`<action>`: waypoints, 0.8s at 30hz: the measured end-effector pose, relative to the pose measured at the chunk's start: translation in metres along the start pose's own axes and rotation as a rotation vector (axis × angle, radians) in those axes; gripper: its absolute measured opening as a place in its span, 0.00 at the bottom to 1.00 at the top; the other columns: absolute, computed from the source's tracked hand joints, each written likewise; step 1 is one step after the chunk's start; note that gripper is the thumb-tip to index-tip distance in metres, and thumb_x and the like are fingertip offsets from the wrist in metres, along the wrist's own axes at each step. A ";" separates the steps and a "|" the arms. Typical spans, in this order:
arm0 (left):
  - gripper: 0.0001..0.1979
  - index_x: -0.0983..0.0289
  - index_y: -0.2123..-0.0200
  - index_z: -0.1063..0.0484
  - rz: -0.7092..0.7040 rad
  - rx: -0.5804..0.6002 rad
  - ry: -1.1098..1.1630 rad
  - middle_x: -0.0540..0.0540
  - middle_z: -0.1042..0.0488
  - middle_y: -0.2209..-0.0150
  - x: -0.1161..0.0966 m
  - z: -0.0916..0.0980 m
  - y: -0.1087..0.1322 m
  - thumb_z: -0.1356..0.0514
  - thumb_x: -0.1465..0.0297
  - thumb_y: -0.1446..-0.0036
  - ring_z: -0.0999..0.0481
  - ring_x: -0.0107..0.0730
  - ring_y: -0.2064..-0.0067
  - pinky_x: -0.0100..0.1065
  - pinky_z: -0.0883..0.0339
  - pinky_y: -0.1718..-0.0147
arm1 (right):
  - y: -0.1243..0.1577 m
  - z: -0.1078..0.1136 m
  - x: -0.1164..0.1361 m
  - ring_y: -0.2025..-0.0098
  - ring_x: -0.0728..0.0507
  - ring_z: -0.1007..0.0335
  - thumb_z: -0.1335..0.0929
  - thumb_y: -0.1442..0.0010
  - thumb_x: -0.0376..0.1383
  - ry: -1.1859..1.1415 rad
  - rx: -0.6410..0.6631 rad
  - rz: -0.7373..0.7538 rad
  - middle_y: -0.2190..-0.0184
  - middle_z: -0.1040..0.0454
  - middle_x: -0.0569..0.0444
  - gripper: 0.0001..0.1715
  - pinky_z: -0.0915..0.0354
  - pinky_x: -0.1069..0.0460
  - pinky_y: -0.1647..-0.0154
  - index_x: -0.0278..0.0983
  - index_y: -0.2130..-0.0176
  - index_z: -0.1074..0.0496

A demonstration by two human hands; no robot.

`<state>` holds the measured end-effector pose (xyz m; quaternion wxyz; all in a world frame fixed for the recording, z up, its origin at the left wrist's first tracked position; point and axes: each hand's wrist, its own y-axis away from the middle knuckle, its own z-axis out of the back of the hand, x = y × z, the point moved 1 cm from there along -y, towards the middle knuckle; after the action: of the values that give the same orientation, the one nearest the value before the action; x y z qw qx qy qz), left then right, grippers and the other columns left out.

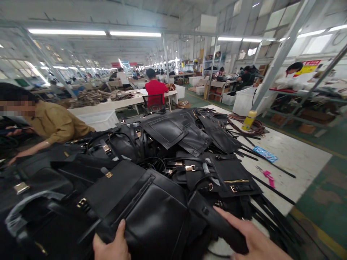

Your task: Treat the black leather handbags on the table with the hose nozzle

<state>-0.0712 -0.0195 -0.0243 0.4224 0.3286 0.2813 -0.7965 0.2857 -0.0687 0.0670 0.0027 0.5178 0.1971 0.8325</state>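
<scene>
A large black leather bag panel lies nearest me on a heap of black bag parts with gold buckles. My left hand grips its lower left edge, thumb on top of the leather. My right hand holds the black side piece at the panel's right, fingers stretched along it and wrapped under. More black panels and straps are piled behind, across the white table.
A yellow bottle, a blue label and a pink tool lie on the table's right side. A co-worker in a tan shirt leans over the pile at left. A person in red sits further back. Green floor runs along the right.
</scene>
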 end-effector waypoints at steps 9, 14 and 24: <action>0.37 0.65 0.50 0.40 -0.511 0.770 0.157 0.65 0.35 0.53 -0.040 -0.024 0.157 0.35 0.65 0.68 0.38 0.52 0.50 0.46 0.45 0.51 | -0.026 -0.014 -0.035 0.83 0.53 0.45 0.37 0.65 0.24 -0.277 0.104 -0.098 0.79 0.34 0.63 0.50 0.49 0.60 0.85 0.37 0.42 0.50; 0.17 0.65 0.57 0.33 -0.302 0.948 0.369 0.59 0.31 0.65 -0.043 -0.048 0.167 0.47 0.69 0.51 0.32 0.38 0.61 0.38 0.39 0.59 | -0.025 -0.006 -0.021 0.84 0.53 0.45 0.37 0.62 0.24 -0.313 0.102 -0.071 0.78 0.32 0.62 0.49 0.48 0.59 0.85 0.38 0.41 0.52; 0.22 0.62 0.58 0.30 0.634 1.096 0.958 0.55 0.25 0.68 -0.049 -0.020 0.123 0.36 0.72 0.61 0.29 0.26 0.74 0.27 0.37 0.76 | -0.009 0.011 -0.003 0.77 0.50 0.43 0.37 0.67 0.22 -0.189 0.219 0.008 0.75 0.34 0.59 0.47 0.50 0.59 0.82 0.40 0.45 0.42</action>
<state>0.0605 -0.0406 -0.0207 0.2402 0.8611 -0.1065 -0.4352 0.2947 -0.0581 0.0652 -0.0385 0.5918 0.2835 0.7536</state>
